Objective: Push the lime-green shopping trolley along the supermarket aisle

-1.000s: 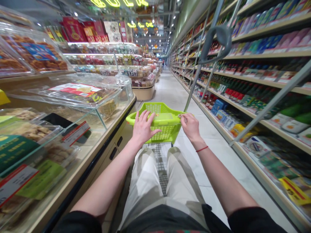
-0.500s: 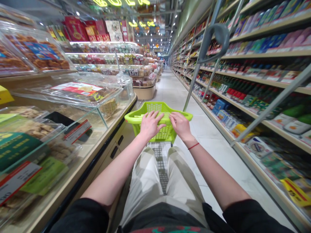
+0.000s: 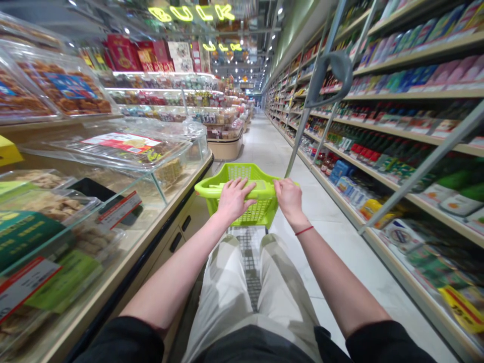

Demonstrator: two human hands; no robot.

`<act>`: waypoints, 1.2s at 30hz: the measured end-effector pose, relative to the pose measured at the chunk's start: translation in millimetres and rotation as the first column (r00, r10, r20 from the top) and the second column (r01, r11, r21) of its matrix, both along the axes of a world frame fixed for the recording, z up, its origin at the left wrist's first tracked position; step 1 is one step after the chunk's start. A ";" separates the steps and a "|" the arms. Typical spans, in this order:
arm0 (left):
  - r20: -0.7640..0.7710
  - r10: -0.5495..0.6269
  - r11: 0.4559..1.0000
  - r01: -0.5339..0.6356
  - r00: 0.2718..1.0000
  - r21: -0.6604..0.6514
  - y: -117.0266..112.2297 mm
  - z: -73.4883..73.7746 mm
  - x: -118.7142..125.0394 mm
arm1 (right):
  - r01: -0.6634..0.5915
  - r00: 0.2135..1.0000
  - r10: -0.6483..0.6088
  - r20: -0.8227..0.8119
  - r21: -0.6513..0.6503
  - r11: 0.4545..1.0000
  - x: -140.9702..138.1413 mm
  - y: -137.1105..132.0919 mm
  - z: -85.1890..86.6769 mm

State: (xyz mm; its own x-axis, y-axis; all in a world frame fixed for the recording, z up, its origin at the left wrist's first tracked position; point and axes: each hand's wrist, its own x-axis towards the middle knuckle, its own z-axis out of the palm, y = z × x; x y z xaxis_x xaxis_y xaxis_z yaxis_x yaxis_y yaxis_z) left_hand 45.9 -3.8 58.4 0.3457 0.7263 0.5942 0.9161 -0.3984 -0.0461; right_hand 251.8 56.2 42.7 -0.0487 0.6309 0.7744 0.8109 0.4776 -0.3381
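A lime-green plastic shopping basket (image 3: pixel 247 174) stands in front of my legs in a supermarket aisle. My left hand (image 3: pixel 234 198) lies on its near rim with the fingers spread flat over a green flap. My right hand (image 3: pixel 288 196) is closed over the rim at the right corner, a red string round the wrist. A grey pull handle (image 3: pixel 333 75) on metal rods rises from the basket toward the upper right.
A glass-fronted counter (image 3: pixel 124 201) with boxed pastries and price tags runs along the left. Shelves (image 3: pixel 397 131) of bottles and packets line the right side. The tiled aisle floor (image 3: pixel 264 146) stretches ahead between them. More display islands stand further back on the left.
My right hand slid along the rim, first toward the middle, then back to the right corner. My left hand stayed on the flap. The view shifted slightly forward.
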 end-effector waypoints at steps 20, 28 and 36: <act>-0.012 -0.004 0.998 0.004 1.000 -0.063 -3.1 3.0 -0.3 | 0.127 0.991 -0.129 0.016 -0.328 0.936 53.6 55.1 27.9; -0.023 -0.001 1.000 0.000 1.000 -0.031 -4.7 -0.2 2.3 | 0.127 0.992 -0.128 -0.006 -0.076 0.989 25.8 22.6 3.4; -0.036 0.008 1.000 -0.009 0.999 -0.027 -5.6 -0.6 2.5 | -0.159 0.987 0.159 -0.014 -0.005 0.987 -35.8 -22.7 -12.4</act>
State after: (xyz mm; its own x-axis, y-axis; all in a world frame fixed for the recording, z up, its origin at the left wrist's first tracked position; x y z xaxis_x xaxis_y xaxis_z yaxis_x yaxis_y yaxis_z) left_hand 48.4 -9.4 57.8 0.3603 0.7447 0.5618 0.9173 -0.3924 -0.0683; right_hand 216.0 33.6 30.3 -0.1386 0.6203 0.7720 0.7202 0.5982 -0.3514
